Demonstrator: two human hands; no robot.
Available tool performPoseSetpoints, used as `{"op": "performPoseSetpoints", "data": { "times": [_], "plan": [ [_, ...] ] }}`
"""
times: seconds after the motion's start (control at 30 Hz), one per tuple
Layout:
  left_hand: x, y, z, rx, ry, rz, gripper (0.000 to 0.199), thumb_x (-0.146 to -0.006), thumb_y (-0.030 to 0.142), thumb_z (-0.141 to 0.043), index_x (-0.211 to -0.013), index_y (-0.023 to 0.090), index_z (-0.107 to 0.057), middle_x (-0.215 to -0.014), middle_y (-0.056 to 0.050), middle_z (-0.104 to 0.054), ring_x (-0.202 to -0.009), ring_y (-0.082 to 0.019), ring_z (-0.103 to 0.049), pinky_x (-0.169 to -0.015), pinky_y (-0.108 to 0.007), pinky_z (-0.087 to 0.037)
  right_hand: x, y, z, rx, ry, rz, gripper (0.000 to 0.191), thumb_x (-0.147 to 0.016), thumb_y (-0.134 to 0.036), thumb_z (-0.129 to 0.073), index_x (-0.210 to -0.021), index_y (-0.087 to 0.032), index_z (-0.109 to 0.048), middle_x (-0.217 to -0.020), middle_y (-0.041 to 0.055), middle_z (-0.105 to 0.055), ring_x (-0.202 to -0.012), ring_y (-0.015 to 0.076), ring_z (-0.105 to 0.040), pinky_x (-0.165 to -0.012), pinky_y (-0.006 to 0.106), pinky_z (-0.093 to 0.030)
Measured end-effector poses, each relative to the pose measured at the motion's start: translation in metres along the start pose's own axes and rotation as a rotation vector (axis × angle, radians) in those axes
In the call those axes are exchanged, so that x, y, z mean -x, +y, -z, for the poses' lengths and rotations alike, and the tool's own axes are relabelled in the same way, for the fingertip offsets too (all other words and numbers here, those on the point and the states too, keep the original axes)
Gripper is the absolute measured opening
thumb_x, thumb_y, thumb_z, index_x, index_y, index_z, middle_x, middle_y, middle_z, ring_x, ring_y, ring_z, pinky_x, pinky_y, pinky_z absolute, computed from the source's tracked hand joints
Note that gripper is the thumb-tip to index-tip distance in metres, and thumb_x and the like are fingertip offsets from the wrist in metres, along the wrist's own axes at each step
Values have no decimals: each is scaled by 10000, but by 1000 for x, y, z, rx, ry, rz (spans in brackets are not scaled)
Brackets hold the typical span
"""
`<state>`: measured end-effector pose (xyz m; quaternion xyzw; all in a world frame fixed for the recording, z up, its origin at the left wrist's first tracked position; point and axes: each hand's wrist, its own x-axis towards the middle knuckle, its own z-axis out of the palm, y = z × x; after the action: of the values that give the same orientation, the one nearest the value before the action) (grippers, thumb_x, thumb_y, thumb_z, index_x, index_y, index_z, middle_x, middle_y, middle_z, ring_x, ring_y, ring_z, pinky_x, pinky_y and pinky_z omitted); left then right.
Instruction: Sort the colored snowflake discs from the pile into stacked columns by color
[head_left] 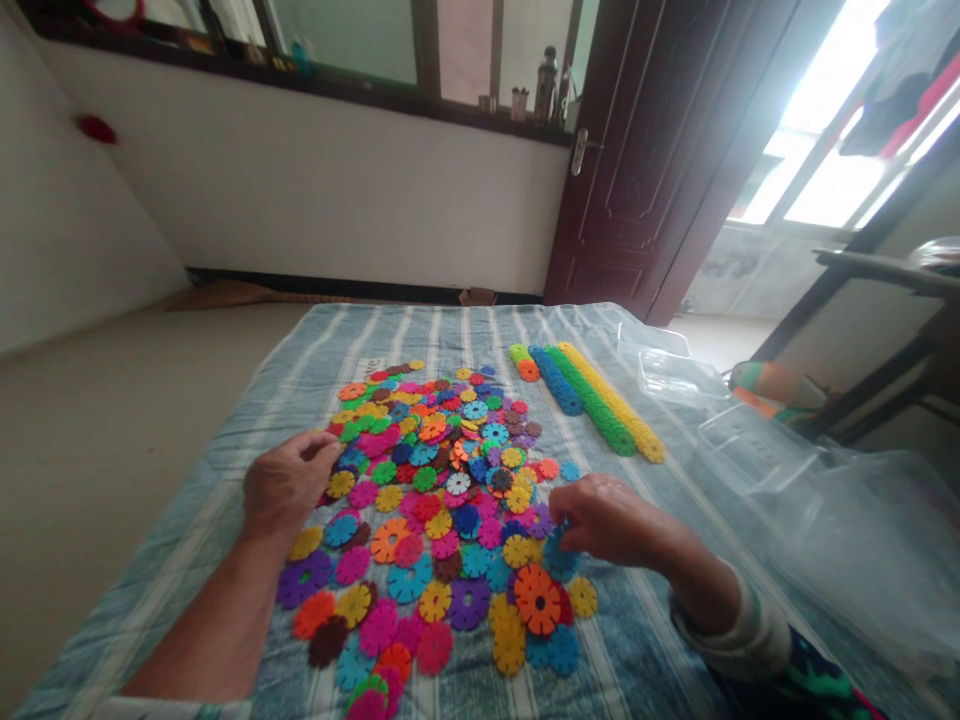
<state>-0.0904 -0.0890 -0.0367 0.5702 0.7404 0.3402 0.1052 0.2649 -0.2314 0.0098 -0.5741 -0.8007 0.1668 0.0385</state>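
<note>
A wide pile of notched plastic discs (435, 545) in many colours is spread over the striped cloth. At the left edge of the pile is my left hand (289, 478), thumb and fingers drawn together; whatever may be between them is hidden. My right hand (611, 518) is at the right edge, its fingers closed on a blue notched disc (561, 556). Close by, a large orange disc (537, 598) lies on top of others. Beyond the pile, discs lie in overlapping rows by colour: a blue row (555, 380), a green row (592, 402) and a yellow row (611, 402).
A short row with lime and orange discs (528, 370) sits left of the blue row. Clear plastic boxes (757, 450) and a clear plastic bag (862, 560) occupy the right side of the striped cloth (277, 400). A dark red door (622, 200) stands behind.
</note>
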Motion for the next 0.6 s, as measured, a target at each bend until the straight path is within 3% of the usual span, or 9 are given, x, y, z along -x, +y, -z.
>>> {"op": "performPoseSetpoints", "data": {
  "times": [0.23, 0.37, 0.47, 0.6],
  "plan": [
    [-2, -4, -2, -11, 11, -11, 271, -706, 402, -578, -840, 214, -718, -739, 6, -708, -708, -182, -655, -634, -242, -440, -17, 35, 35, -193, 69, 41, 76, -718, -112, -669, -715, -186, -653, -635, -51, -591, -581, 85, -490, -559, 207, -346],
    [-2, -3, -2, -31, 25, -23, 258, -711, 399, -574, -825, 217, -717, -740, 3, -715, -718, -186, -662, -633, -243, -443, -49, 70, 59, 85, 249, -155, 116, -799, -182, -609, -859, -194, -707, -744, 1, -662, -686, 128, -563, -633, 229, -378],
    [-2, -3, -2, -31, 30, -27, 245, -706, 405, -577, -805, 226, -713, -737, 5, -719, -719, -190, -664, -631, -246, -445, -71, 92, 66, 214, 257, -236, 186, -817, -194, -583, -937, -203, -725, -814, 35, -695, -769, 165, -602, -661, 240, -377],
    [-2, -2, -1, -20, 32, -30, 228, -701, 406, -573, -780, 237, -705, -717, 11, -714, -713, -193, -664, -640, -252, -449, -88, 109, 62, 248, 218, -238, 210, -807, -192, -572, -939, -228, -730, -856, 34, -708, -813, 185, -617, -655, 241, -366]
  ]
}}
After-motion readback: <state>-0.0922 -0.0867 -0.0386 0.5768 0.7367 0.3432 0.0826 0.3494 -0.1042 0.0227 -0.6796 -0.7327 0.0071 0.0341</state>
